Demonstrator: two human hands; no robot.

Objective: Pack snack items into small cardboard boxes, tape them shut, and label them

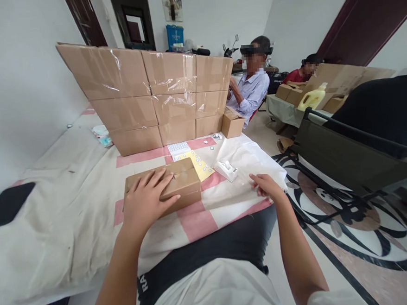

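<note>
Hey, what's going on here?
Someone sitting at a cloth-covered table has their left hand spread on top of a cardboard box. Their right hand is near a white tape dispenser; whether it holds anything is hard to tell. A yellow sheet lies just behind the box, and taped cardboard stands like a wall farther back.

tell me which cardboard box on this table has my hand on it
The box nearest you, under your spread left hand. The stacked boxes and the small box at their right end stand farther back, clear of it.
</note>
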